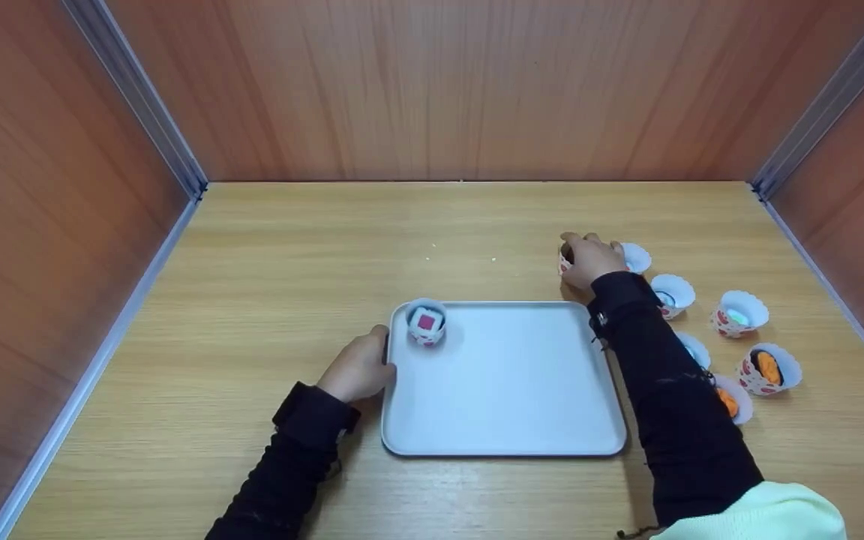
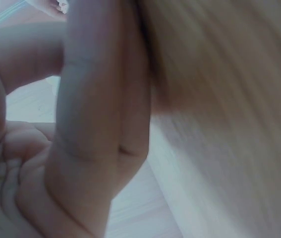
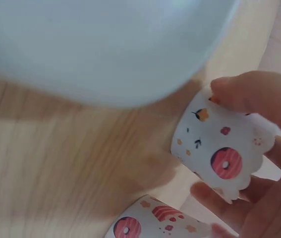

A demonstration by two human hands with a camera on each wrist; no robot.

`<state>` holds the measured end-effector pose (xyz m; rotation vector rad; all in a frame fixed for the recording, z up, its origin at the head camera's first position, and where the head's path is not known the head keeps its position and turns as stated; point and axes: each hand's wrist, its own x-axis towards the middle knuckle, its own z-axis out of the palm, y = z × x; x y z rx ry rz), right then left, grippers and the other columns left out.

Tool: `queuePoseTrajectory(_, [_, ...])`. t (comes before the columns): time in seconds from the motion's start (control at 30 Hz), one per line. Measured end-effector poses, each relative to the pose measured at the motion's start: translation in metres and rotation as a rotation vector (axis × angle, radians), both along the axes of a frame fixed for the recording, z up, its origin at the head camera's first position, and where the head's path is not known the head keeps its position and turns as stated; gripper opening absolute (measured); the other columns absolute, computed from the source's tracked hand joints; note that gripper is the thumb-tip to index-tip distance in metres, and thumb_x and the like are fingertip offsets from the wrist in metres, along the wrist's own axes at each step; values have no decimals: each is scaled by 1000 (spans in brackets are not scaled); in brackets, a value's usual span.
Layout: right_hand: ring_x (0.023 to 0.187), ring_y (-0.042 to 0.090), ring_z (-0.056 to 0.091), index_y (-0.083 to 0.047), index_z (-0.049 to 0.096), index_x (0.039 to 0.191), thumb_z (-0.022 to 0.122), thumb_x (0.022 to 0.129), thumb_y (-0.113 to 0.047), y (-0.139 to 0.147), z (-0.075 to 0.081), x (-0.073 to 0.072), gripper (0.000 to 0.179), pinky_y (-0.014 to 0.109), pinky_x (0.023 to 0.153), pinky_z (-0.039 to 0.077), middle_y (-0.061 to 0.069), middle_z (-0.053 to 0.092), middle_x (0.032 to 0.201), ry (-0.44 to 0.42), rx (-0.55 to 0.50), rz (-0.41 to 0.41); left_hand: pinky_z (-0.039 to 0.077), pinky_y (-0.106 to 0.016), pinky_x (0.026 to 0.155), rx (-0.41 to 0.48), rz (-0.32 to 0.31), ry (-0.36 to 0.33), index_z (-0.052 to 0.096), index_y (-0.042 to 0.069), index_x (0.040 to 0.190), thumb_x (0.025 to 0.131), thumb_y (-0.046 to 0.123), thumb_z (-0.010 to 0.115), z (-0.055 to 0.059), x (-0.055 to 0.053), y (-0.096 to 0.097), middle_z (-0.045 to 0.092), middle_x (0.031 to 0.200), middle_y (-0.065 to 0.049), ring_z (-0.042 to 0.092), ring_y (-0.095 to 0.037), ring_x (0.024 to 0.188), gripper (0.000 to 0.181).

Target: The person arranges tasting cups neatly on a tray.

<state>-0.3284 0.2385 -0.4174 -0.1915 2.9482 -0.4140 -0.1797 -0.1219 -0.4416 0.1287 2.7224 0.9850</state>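
Observation:
A white rectangular tray (image 1: 507,382) lies on the table. At its left edge my left hand (image 1: 361,365) grips the rim, thumb on the inner side and fingers along the outside; the left wrist view shows mostly those fingers (image 2: 90,109). In the tray's back left corner stands a paper baking cup (image 1: 427,338) holding a white piece with a dark pink square on top. Beyond the back right corner, my right hand (image 1: 593,261) holds another paper baking cup (image 3: 214,144), white with a printed pink doughnut, between thumb and fingers. Dark filling shows inside it.
Right of the tray stand several more printed paper cups, among them one with an orange piece (image 1: 768,367) and one with a pale green piece (image 1: 738,319). Another cup (image 3: 150,218) is close beside the held one. Wooden panels (image 1: 469,90) enclose the table.

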Motion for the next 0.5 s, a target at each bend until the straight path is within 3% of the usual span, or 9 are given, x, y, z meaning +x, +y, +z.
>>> queuePoseTrajectory(0.2, [120, 44, 50, -6, 41, 146, 61, 82, -9, -1, 2, -2, 66, 58, 100, 32, 29, 50, 135, 4, 5, 8, 52, -39, 83, -2, -6, 13, 52, -6, 123, 81, -2, 57, -1, -1, 0, 66, 109, -20, 57, -23, 86, 42])
queuePoseTrajectory(0.5, [111, 43, 54, 1, 49, 137, 63, 80, -4, -2, 4, 0, 58, 54, 99, 44, 30, 53, 125, 33, -58, 41, 52, -38, 82, 6, 6, -16, 50, -5, 127, 83, -1, 58, 0, -4, 4, 65, 113, -20, 57, -24, 87, 44])
